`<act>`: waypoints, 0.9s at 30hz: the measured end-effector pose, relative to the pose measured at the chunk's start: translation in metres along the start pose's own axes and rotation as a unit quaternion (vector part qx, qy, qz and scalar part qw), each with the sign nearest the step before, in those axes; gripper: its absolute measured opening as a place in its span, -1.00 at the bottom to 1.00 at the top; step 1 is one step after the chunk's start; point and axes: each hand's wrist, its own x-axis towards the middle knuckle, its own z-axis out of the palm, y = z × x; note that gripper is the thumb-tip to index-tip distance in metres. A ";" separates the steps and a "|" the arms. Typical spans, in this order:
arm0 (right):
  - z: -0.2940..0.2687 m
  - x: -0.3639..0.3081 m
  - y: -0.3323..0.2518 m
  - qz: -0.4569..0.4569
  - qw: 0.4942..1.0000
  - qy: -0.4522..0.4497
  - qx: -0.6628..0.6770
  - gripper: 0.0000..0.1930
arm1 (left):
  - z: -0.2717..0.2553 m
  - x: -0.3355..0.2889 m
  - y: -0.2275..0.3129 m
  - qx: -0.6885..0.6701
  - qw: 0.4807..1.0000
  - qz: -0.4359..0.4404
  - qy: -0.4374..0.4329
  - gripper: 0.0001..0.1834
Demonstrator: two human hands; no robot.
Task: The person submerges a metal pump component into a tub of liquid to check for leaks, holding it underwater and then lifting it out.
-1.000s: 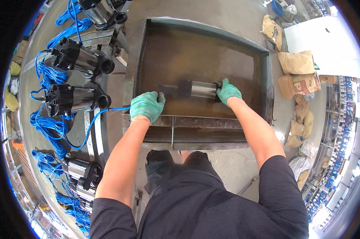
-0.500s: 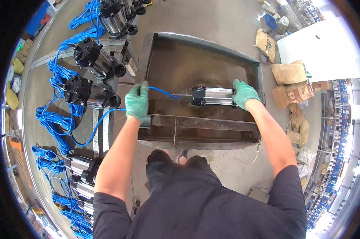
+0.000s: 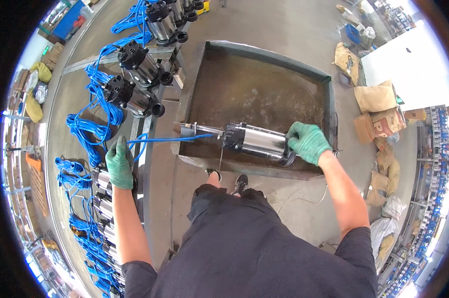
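Right hand (image 3: pixel 308 143) grips the end of the steel pump (image 3: pixel 261 141) over the near side of the tank (image 3: pixel 269 56), left hand (image 3: pixel 119 163) is at the blue cable (image 3: pixel 177 139), can't tell if pinching; best keep cable slack, pump level.

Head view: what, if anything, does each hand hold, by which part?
The right hand holds the pump by its end opposite the blue cable; whether the left hand grips that cable is unclear.
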 end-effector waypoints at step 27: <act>0.106 -0.028 0.012 -0.032 0.991 0.091 -0.093 -0.77 | 0.087 -0.009 -0.110 0.273 0.889 0.017 -0.368 -0.39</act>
